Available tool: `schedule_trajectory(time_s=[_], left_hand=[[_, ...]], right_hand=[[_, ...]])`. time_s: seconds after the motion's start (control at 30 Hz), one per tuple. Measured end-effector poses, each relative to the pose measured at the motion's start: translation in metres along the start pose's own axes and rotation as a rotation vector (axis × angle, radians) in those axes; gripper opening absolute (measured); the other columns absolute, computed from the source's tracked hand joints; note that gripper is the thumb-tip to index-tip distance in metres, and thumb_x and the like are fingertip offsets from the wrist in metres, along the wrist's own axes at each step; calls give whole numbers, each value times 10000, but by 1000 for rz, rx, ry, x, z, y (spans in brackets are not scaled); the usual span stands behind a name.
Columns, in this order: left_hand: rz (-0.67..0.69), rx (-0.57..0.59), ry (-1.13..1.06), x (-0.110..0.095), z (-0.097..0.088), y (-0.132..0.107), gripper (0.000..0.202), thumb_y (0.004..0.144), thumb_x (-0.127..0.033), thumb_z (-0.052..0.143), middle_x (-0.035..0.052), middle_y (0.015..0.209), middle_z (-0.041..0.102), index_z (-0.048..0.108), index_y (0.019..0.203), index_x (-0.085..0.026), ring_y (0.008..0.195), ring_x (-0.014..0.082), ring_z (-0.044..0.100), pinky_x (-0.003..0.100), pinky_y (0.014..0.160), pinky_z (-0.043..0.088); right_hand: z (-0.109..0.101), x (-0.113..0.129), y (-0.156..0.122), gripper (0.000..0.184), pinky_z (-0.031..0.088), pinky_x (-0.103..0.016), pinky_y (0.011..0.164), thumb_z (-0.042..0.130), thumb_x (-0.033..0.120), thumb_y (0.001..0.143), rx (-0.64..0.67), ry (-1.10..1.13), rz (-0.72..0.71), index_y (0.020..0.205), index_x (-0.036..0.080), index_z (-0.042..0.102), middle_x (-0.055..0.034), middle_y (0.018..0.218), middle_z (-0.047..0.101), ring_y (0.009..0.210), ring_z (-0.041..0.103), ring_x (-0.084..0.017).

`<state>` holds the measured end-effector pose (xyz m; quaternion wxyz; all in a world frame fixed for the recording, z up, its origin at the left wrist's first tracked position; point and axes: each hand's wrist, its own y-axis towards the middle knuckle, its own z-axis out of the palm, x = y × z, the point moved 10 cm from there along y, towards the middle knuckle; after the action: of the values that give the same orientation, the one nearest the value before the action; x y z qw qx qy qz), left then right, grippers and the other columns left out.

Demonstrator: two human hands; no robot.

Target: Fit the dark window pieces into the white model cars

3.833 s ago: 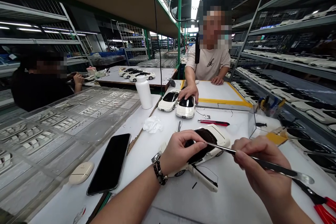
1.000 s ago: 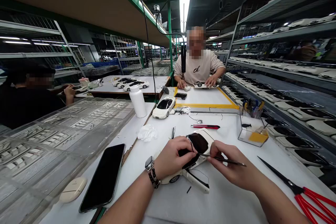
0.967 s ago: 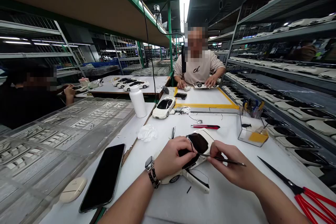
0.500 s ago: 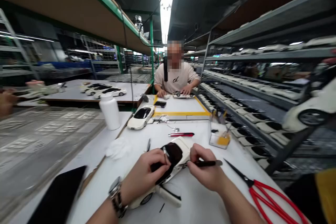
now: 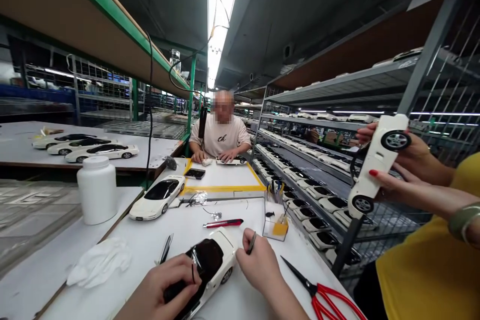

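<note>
On the white table in front of me lies a white model car (image 5: pixel 225 245) with a black roof and windows. My left hand (image 5: pixel 165 285) is over its near side, with thumb and forefinger pinching a thin black strip (image 5: pixel 193 274) above the dark roof. Close by the car's right side, my right hand (image 5: pixel 260 262) is closed around a slim dark tool (image 5: pixel 251 243); most of the tool is hidden by the fingers, so its kind is unclear. Red-handled scissors (image 5: pixel 318 290) lie right of that hand. A red pen-like tool (image 5: pixel 223 223) lies beyond the car.
At left are a crumpled white tissue (image 5: pixel 101 262) and a white bottle (image 5: pixel 96 190). Another white model car (image 5: pixel 159 197) stands farther back, near a clear pen box (image 5: pixel 275 222). A person in yellow (image 5: pixel 431 240) holds a model car at right; another person (image 5: pixel 221 135) sits opposite.
My view has turned right and the person in yellow with a model car shows more fully. My right hand has drawn back from the car's side, its tool now pointing upward.
</note>
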<state>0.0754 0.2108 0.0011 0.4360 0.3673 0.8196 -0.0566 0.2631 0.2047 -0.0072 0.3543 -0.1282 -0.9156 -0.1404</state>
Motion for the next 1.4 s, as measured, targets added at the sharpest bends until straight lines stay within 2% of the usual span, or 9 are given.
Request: schedule_trajectory(time_s=[0.2,0.43,0.8,1.1,1.4], left_hand=[[8,-16,-3,-1,-3,-3,262,894,-381,474,22,895,619,604,754,-202,834,161,586,213,776,438],[13,-33,-14,-5,-4,-3,246,882,-366,489,26,885,627,609,747,-199,822,167,587,223,773,444],[14,-23,-29,-7,-4,-2,247,886,-360,493,18,862,622,596,734,-196,802,159,585,213,751,438],[27,-12,-19,-6,-4,-2,238,887,-350,490,13,863,623,600,741,-198,802,156,587,210,749,439],[47,55,-22,-12,-1,-2,249,890,-345,486,22,877,635,614,744,-189,827,157,587,213,776,444]], right_hand=[[-6,-28,15,139,271,-257,534,476,160,659,2,-182,144,674,221,352,4,676,528,631,481,-179],[0,-37,19,94,322,-266,564,471,187,714,36,-249,189,708,219,383,-18,761,608,720,578,-207],[11,-39,19,62,316,-277,552,438,171,756,116,-293,197,798,217,440,-45,820,617,748,600,-229],[27,-40,17,221,339,-280,569,415,158,793,222,-312,186,999,192,489,-81,916,640,805,615,-252],[20,-41,16,240,347,-295,598,426,142,805,191,-357,167,1039,156,481,-119,965,639,863,611,-265]])
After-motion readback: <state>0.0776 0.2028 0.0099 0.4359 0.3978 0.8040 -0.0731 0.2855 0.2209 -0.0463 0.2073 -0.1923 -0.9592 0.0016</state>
